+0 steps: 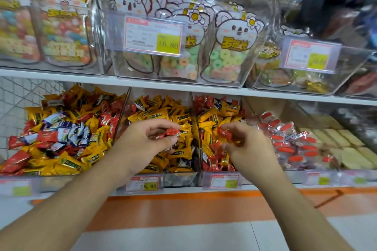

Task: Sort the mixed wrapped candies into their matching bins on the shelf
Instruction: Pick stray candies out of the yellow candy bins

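Observation:
My left hand (142, 140) hovers over the middle bin (179, 179), pinching a red wrapped candy (171, 131) between thumb and fingers. That bin is mostly filled with yellow candies (163, 116). My right hand (244, 144) is over the bin to its right (222, 180), its fingers curled round another red candy (223, 131). That right bin holds red and yellow candies mixed (214, 112). The left bin (57, 182) holds a mix of yellow, red and white-purple candies (63, 128).
Further right lie clear packs with red labels (289, 142) and pale yellow bars (342, 144). An upper shelf (183, 84) carries clear boxes of bagged ring gummies (222, 61) with price tags. Price labels (142, 184) line the lower shelf front. Below is an orange and white floor (183, 220).

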A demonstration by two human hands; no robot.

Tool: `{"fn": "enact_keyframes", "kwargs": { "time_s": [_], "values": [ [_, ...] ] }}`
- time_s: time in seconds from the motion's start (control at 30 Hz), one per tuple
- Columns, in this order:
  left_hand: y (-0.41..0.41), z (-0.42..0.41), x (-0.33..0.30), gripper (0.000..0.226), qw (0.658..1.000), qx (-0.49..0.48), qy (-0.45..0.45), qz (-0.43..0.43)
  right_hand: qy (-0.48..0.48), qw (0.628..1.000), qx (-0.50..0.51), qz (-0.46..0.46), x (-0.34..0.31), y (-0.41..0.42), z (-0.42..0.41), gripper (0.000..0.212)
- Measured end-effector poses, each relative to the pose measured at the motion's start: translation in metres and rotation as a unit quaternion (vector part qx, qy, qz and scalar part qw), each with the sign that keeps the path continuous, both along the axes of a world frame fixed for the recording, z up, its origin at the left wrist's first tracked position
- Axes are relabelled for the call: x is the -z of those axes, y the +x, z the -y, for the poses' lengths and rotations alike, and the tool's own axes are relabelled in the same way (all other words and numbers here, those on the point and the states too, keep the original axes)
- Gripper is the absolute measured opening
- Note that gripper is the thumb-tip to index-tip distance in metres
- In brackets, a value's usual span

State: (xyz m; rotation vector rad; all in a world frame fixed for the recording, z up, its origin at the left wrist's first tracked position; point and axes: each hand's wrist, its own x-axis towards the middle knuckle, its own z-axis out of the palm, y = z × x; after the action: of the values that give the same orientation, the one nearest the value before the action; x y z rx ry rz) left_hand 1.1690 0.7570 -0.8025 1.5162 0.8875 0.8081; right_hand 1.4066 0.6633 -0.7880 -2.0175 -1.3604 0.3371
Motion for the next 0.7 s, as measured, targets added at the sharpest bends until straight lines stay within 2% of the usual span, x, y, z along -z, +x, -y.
{"fn": "enact_keyframes", "kwargs": {
  "time_s": [0.1, 0.17, 0.3, 0.43, 0.7],
  "values": [
    [0.006, 0.004, 0.0, 0.027, 0.999, 0.002, 0.025, -0.034, -0.013, 1.0, -0.001, 0.019, 0.001, -0.001, 0.002, 0.042],
    [0.008, 0.005, 0.002, 0.027, 0.996, -0.003, 0.055, -0.071, 0.0, 1.0, -0.007, 0.01, -0.001, -0.009, 0.0, 0.036],
    [0.014, 0.009, 0.01, 0.024, 0.983, -0.022, 0.131, -0.126, 0.051, 0.993, -0.092, -0.049, -0.002, -0.041, -0.006, 0.023],
    [0.016, 0.013, 0.012, 0.03, 0.979, -0.003, 0.153, -0.137, 0.063, 0.987, -0.143, 0.023, 0.006, -0.062, -0.013, 0.011],
    [0.011, 0.008, 0.012, 0.031, 0.976, -0.011, 0.146, -0.163, 0.075, 0.996, -0.049, 0.02, -0.001, -0.03, -0.008, 0.014]
  ]
}}
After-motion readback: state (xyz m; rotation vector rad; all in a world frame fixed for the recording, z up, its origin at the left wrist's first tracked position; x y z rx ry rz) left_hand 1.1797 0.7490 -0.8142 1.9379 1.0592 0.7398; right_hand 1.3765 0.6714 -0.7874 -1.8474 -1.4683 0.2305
